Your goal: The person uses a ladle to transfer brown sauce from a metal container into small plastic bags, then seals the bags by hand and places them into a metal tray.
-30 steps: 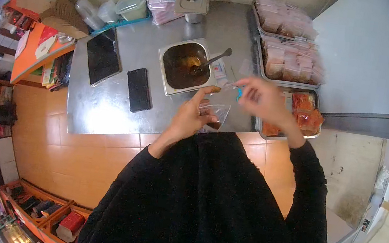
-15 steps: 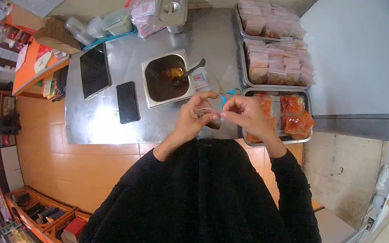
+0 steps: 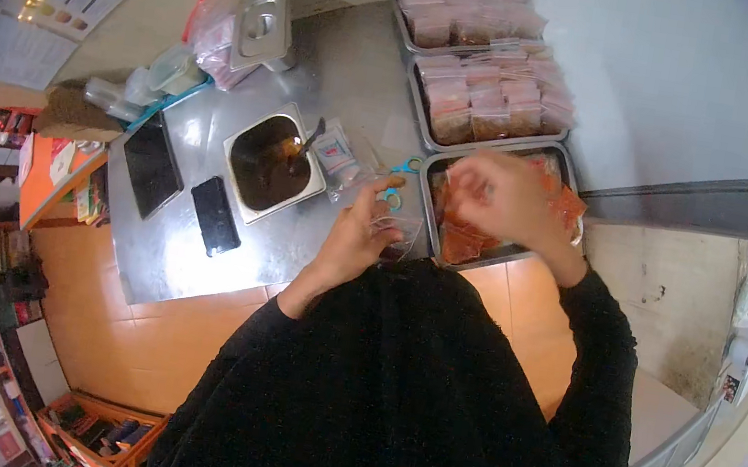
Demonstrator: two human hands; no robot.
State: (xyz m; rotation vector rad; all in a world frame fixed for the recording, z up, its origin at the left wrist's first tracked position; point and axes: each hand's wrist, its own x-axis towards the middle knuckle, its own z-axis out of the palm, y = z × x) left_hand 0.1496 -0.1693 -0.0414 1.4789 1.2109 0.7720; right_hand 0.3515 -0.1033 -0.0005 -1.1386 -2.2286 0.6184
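Note:
My left hand (image 3: 348, 247) is closed on a small clear plastic bag (image 3: 405, 235) at the table's near edge. The bag's lower part is hard to make out against my dark clothing. Over the nearest metal tray (image 3: 568, 152) hovers my right hand (image 3: 518, 207), its fingers smeared by motion, so its grip is unclear. Flat packets with red-orange contents (image 3: 464, 245) lie in that tray, partly hidden by the hand. Blue-handled scissors (image 3: 393, 197) lie just beyond my left fingertips. Left of them, a square steel pan (image 3: 306, 192) holds dark brown sauce and a black-handled ladle (image 3: 314, 133).
Two more trays (image 3: 408, 132) stand behind, filled with upright packets (image 3: 494, 107). A packet of plastic bags (image 3: 339, 159) lies beside the pan. A phone (image 3: 215, 216), a black tablet (image 3: 153, 164) and a lidded steel container (image 3: 262, 28) are on the steel table (image 3: 166, 265).
My right hand has moved away from the bag, rightward over the tray of red-orange packets. My left hand still holds the bag. The view has swung to the right.

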